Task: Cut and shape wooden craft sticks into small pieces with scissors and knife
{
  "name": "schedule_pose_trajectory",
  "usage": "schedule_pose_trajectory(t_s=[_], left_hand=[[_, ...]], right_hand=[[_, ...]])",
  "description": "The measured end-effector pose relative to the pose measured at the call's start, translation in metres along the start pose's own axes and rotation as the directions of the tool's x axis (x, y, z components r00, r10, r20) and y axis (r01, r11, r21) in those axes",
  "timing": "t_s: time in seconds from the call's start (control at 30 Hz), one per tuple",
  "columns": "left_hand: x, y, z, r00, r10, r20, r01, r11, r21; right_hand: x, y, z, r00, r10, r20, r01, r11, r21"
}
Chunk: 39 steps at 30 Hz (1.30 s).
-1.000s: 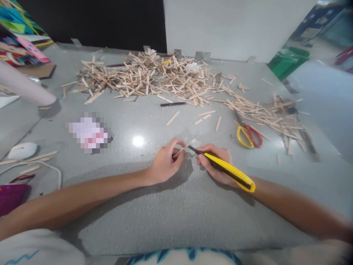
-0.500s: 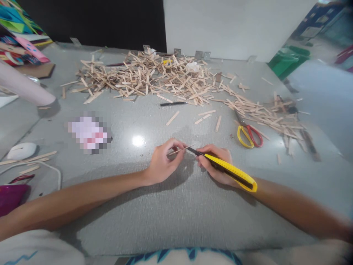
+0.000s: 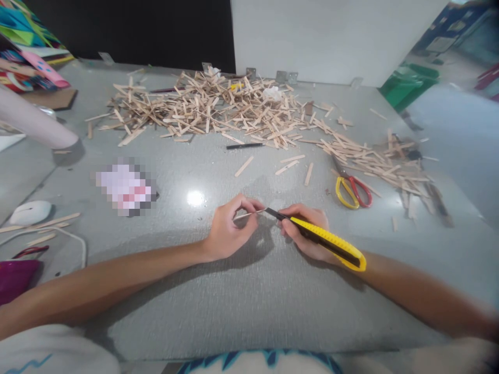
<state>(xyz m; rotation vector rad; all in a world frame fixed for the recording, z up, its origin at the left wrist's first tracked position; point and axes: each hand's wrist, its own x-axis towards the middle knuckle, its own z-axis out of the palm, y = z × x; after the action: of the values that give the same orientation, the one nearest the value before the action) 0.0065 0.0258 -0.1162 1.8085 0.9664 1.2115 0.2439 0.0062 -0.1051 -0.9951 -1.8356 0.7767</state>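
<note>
My left hand (image 3: 234, 226) pinches a thin wooden stick (image 3: 242, 215) edge-on between thumb and fingers, a little above the grey table (image 3: 218, 311). In my right hand (image 3: 307, 228) is a yellow and black utility knife (image 3: 331, 241), its handle slanting back over the wrist. The knife's dark blade end points left and meets the stick's right tip, just past my left fingertips. Whether the edge bites into the wood is too small to tell.
Beyond my hands lies a wide heap of wooden sticks (image 3: 202, 109), with more sticks (image 3: 382, 161) spreading right. Scissors (image 3: 353, 192) with yellow and red handles lie right of my hands. A black pen-like stick (image 3: 244, 146), a blurred-out object (image 3: 125, 187) and a white mouse (image 3: 31, 213) are also there.
The knife has shifted slightly right and down, so its blade end sits closer to the stick's tip. My left hand has moved a touch left, still pinching the stick.
</note>
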Motion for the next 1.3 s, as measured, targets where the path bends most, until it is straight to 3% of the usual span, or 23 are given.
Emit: schedule_pose_trajectory(t_s=[0.3,0.53,0.73,1.07,1.3], left_hand=[[0.003,-0.006,0.004,0.999,0.016,-0.032,-0.017,1.0,-0.026],[-0.002,-0.009,0.007,0.984,-0.138,0.109,0.15,0.983,-0.111],[-0.004,-0.014,0.01,0.986,-0.081,0.148,0.105,0.982,-0.159],[-0.005,-0.009,0.008,0.986,-0.061,0.156,0.073,0.995,-0.071],[-0.007,-0.014,0.008,0.986,-0.059,0.157,0.067,0.997,-0.043]], right_hand=[[-0.001,0.001,0.001,1.0,0.008,0.025,-0.009,0.999,0.039],[-0.001,-0.002,0.001,1.0,0.006,-0.021,-0.004,0.995,0.099],[0.001,-0.003,0.0,1.0,-0.013,0.018,0.011,0.995,0.097],[0.0,-0.002,0.004,1.0,0.007,0.019,-0.011,0.98,0.197],[0.002,-0.002,0.002,0.982,0.179,0.052,-0.187,0.935,0.3]])
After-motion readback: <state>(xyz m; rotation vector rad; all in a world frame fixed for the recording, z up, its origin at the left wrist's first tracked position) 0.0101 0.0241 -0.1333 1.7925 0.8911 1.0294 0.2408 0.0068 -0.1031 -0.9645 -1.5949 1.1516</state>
